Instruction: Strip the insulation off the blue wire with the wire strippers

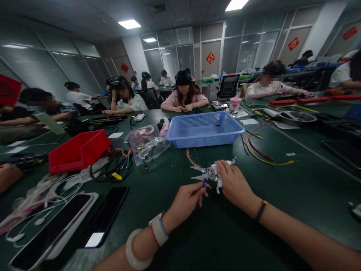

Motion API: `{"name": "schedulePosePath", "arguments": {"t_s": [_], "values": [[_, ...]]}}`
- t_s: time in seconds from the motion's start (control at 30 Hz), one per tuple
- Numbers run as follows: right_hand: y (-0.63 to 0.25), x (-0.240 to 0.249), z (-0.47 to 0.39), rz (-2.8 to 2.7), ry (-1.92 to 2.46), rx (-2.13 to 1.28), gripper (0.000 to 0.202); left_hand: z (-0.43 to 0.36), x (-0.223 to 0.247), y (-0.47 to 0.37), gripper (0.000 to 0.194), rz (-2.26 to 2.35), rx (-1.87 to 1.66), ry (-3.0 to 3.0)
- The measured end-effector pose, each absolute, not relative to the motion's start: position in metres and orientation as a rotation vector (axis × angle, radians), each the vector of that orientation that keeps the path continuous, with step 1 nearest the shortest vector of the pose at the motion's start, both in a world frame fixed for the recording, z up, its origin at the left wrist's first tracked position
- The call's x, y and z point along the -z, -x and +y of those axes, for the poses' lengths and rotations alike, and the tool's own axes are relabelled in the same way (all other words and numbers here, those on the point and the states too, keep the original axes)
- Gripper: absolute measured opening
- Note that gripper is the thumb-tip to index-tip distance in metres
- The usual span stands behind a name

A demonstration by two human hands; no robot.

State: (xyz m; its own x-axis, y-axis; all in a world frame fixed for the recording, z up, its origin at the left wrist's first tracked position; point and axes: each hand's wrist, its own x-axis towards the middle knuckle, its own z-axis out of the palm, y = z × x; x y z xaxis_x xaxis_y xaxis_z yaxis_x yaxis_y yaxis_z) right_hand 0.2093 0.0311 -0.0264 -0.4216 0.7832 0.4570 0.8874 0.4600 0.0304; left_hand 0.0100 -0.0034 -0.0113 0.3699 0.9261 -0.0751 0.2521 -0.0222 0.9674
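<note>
Wire strippers [210, 173] with a metal, notched head point left above the green table, their jaws apart. Fingers of my right hand [237, 184] are wrapped round their handles, which have white material about them. Between the fingertips of my left hand [186, 201] is a short blue wire [204, 183], its upper end at the strippers' jaws. Whether the blades grip the wire is too small to tell. A twisted copper-coloured wire [192, 158] lies just behind the jaws, with fine strands to its left.
Behind my hands stands a blue mesh basket [204, 141]. To the left are a clear bag of wires [148, 146], a red bin [80, 156], white earphones [41, 220] and two phones, one black [108, 212]. Coloured wires [255, 150] lie to the right. Several people sit at tables beyond.
</note>
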Motion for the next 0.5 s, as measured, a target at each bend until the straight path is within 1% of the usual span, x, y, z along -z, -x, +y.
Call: {"name": "schedulePosePath", "arguments": {"t_s": [0.27, 0.5], "values": [[-0.2061, 0.0221, 0.0289, -2.339, 1.441, 0.347, 0.05, -0.0046, 0.0122, -0.014, 0.03, 1.096, -0.802, -1.448], [-0.211, 0.0252, 0.0339, -2.215, 1.4, 0.171, 0.056, -0.0016, 0.0077, -0.0161, 0.036, 0.965, -0.843, -1.181]]}}
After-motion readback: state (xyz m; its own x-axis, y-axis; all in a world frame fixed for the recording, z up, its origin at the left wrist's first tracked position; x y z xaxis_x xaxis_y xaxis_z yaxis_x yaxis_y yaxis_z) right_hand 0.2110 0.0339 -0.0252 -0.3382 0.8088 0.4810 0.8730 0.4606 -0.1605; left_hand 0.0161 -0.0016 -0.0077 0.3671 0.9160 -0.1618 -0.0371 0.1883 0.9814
